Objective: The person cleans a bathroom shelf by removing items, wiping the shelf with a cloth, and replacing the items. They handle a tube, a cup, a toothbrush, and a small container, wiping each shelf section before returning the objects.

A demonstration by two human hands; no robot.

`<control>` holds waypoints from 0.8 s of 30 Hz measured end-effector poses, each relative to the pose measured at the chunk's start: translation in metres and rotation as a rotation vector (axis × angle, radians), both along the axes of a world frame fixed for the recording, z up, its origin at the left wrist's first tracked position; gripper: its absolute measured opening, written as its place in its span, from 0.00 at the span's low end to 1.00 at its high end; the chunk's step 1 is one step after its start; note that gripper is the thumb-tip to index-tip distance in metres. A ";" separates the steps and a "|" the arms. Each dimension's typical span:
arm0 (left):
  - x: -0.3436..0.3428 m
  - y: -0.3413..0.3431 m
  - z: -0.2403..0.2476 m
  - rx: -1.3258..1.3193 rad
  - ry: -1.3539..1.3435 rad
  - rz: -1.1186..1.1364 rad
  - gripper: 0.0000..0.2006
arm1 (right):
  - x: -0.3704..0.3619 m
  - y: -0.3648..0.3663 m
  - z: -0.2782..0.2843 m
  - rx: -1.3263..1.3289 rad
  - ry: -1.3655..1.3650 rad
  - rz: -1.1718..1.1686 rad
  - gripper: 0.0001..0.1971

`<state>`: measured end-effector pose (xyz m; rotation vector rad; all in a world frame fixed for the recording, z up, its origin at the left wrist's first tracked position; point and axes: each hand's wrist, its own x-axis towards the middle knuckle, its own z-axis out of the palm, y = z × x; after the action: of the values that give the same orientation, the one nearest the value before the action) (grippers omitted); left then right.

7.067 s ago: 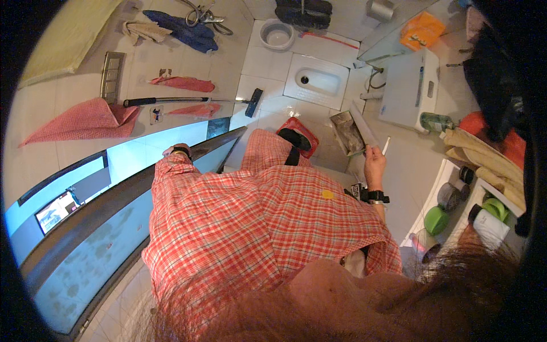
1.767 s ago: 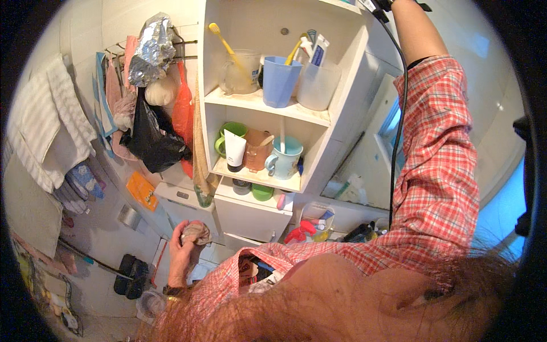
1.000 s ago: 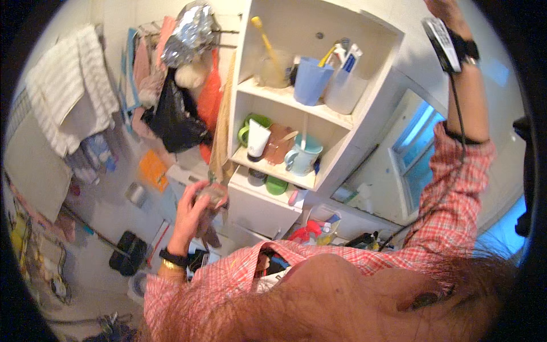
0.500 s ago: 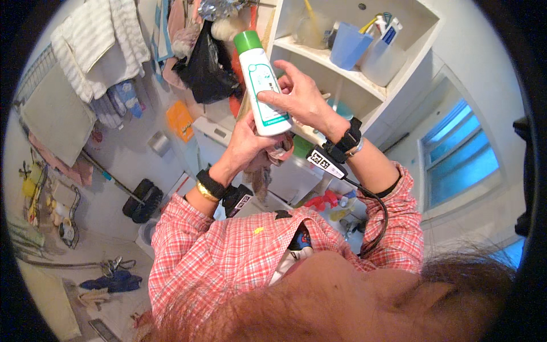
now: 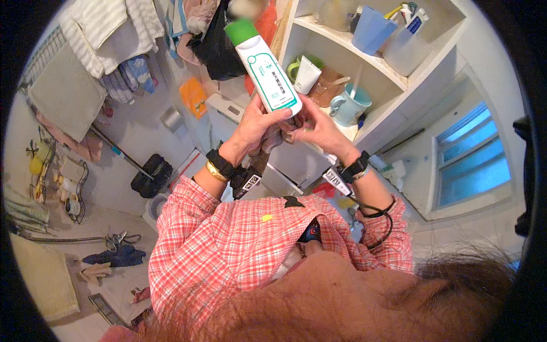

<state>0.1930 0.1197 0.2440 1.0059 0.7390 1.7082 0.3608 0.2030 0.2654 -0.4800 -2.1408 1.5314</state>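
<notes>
A white open-fronted wall shelf (image 5: 399, 74) with cups stands just behind the hands. In front of it a tall white plastic bottle with a green cap (image 5: 263, 65) tilts, cap up-left, base low. The left hand (image 5: 256, 126) wraps its base, fingers closed on it; the right hand (image 5: 319, 128), fingers curled, touches the base from the right.

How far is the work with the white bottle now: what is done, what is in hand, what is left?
Done: the white bottle is off the shelf and raised. In hand: the left hand grips its lower end; the right hand touches its base. Left: its green cap is still closed, so nothing looks poured out yet.
</notes>
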 end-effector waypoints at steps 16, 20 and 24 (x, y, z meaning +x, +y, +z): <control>0.002 0.003 -0.038 -0.056 0.259 0.055 0.32 | 0.028 -0.008 0.010 -0.158 0.603 -0.408 0.24; 0.022 -0.001 -0.047 -0.084 0.425 0.024 0.36 | -0.017 -0.013 0.063 0.264 0.478 -0.193 0.32; 0.032 -0.002 -0.051 -0.018 0.477 0.112 0.40 | -0.059 -0.019 0.051 0.744 0.404 -0.608 0.47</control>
<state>0.2247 0.1173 0.1928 1.4034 1.1302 1.5640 0.3022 0.1844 0.3166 -0.4405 -1.8219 0.4054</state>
